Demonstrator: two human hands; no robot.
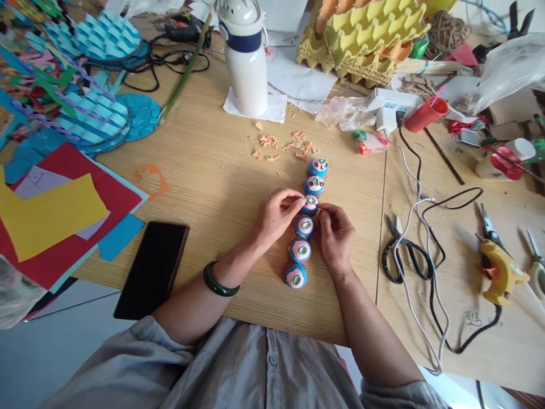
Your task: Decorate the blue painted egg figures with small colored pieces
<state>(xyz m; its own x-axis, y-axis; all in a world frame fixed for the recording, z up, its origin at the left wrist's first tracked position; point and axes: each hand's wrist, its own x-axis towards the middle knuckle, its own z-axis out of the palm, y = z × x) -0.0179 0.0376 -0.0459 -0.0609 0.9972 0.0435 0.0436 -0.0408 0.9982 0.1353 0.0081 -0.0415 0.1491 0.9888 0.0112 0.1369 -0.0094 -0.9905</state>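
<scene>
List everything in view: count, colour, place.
Domed pieces: six, blue-pink-green, centre row
Flask: one, white, top centre
Phone: one, black, lower left
Papers: several, red, yellow, blue, left
Paper crafts: several, blue, upper left
Egg trays: several, yellow, top right
Power strip: one, white, upper right
Cup: one, red, upper right
Scissors: one pair, black, right
Glue gun: one, yellow, far right
Cables: several, white, black, right
Shavings: many, orange, beyond row
Table: one, brown, beneath
Bangle: one, green, left wrist
Left hand, right hand: two, flanking row
</scene>
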